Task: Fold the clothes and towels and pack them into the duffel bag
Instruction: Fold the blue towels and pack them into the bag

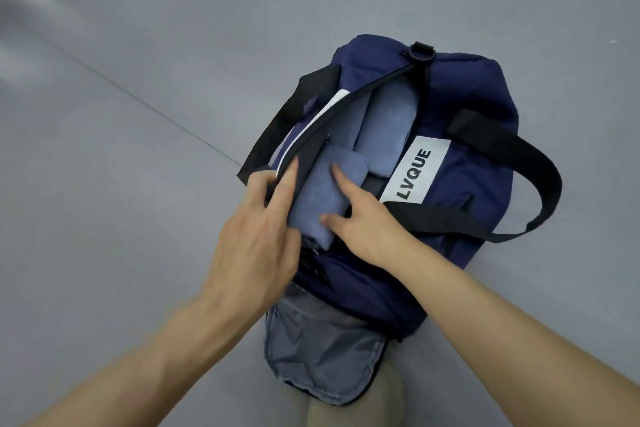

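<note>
Bag [485, 107] is noted lying on the floor [138, 184], top unzipped, with the flap [322, 350] at its near end folded open. Two folded blue towels are seen in the top opening: the far towel [388, 128] toward the middle, and the near towel [318, 198] just beside it at the near end. The left zip edge [311, 128] is pinched between thumb and forefinger of the left hand [256, 229]; the near towel is grasped by the right hand [363, 222], forefinger laid on top, thumb pressed at its near end.
</note>
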`<state>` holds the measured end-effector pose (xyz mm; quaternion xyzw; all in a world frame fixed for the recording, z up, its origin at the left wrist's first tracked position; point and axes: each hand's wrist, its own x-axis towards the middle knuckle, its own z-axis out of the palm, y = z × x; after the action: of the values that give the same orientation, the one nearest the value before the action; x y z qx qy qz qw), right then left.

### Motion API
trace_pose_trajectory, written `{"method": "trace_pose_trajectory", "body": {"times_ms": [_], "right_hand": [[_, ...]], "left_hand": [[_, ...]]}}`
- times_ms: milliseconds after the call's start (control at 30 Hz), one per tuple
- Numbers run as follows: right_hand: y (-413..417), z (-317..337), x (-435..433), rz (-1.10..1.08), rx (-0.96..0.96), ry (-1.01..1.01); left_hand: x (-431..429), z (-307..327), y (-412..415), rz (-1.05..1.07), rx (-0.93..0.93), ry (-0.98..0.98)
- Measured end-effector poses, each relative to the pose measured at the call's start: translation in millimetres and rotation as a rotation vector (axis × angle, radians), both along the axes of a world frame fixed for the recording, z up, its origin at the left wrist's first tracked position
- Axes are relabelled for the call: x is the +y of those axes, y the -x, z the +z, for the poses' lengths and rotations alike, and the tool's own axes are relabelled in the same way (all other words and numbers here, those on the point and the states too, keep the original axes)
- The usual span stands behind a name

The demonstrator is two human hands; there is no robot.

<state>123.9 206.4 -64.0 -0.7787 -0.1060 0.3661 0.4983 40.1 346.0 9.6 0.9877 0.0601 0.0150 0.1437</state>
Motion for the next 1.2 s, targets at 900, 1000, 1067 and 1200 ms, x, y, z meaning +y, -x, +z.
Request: {"method": "trace_pose_trajectory", "body": {"times_ms": [900, 1000, 1067, 1200], "right_hand": [[-15, -25, 1, 0.259, -0.252, 0.524], [-17, -28, 6, 0.264, -0.221, 0.539], [-19, -23, 5, 0.265, -0.189, 0.486], [-11, 20, -45, 0.163, -0.351, 0.197]], "left_hand": [[-9, -3, -7, 0.019, 0.087, 0.073], [-11, -3, -9, 0.038, 0.086, 0.069], [-16, 0, -10, 0.066, 0.051, 0.056], [-41, 20, -19, 0.056, -0.131, 0.004]]}}
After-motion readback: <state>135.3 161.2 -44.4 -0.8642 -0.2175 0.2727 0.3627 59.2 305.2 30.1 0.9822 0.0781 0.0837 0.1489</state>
